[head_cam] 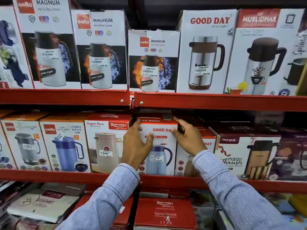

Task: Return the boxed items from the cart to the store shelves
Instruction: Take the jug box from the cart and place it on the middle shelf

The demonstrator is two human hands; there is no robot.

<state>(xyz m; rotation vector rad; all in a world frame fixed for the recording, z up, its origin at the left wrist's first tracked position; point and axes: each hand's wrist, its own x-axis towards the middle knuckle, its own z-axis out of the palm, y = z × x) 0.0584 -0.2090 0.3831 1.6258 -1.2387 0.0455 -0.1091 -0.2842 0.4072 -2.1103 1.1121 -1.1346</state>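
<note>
A white and red Good Day flask box [160,151] stands upright on the middle red shelf [166,180], between a Rishabh Super Riva box [106,143] and another Good Day box [196,156]. My left hand [137,143] grips its left edge, thumb across the front. On its upper right corner rests my right hand [187,138], fingers curled over the top edge and thumb on the front. Both arms wear striped blue sleeves. The cart is not in view.
The upper shelf [216,102] carries Cello Magnum boxes [101,50], a tall Good Day box [204,52] and a Murlidhar box [260,53]. A Trueware box [245,156] stands to the right. On the lowest level lie red Rishabh boxes [164,213].
</note>
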